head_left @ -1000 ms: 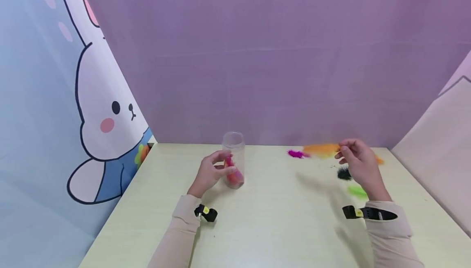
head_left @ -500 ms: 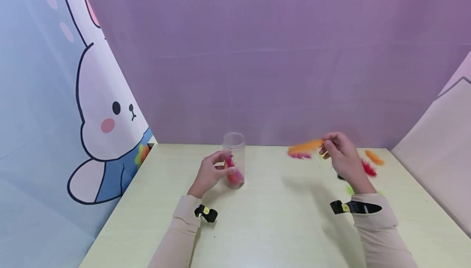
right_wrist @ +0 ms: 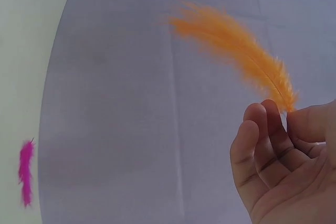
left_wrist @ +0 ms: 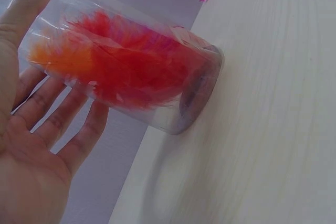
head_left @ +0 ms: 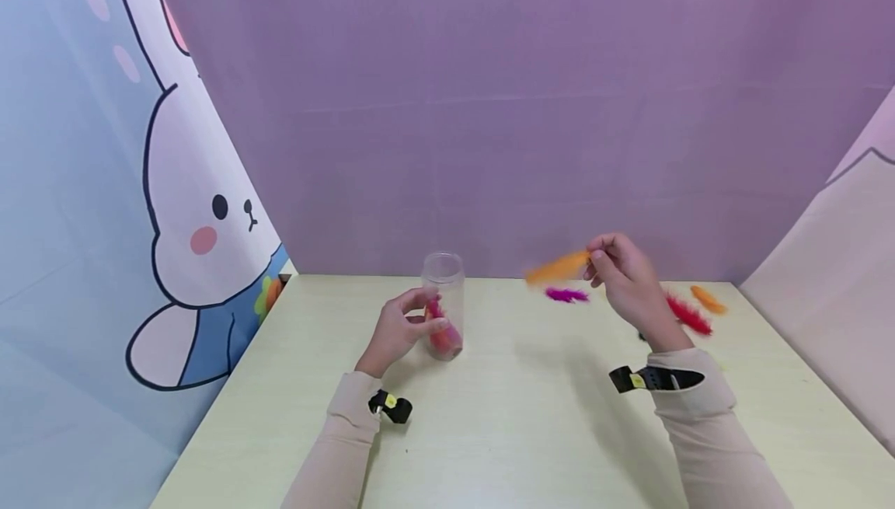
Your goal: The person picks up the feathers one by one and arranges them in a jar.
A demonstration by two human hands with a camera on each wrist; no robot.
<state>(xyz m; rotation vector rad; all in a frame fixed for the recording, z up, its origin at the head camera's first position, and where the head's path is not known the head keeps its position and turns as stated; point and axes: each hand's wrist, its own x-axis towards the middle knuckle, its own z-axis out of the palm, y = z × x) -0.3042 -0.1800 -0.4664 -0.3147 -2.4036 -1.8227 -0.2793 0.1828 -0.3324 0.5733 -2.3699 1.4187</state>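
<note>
Near the far edge of the worktop (head_left: 503,447), left of its middle: clear jar (head_left: 451,303), upright or nearly so, base down on the surface, mouth apparently uncovered. Left hand (head_left: 400,330) gripping the jar from its left, thumb to one side of the wall, fingers spread along the other; steadying, by the look of it. Inside, low down: bunched feathers (left_wrist: 131,66), red and orange with some purple-pink, pressed together; count impossible to tell. Right hand (head_left: 622,280) raised over the far part of the worktop, right of the jar, pinching an orange feather (head_left: 559,268) by its quill end between thumb and forefinger, other fingers loosely bent. Feather tip pointing left, towards the jar, but well apart from it. Progress, as judged: partway through filling. Done: the bunch already in the jar. In hand: the orange feather, picked up but not yet in. Left over: magenta feather (head_left: 566,294) close to the far edge, red feather (head_left: 688,315) and second orange feather (head_left: 709,299) towards the far right corner, plus a dark scrap (head_left: 642,335), mostly hidden behind the right wrist, perhaps another feather.
</note>
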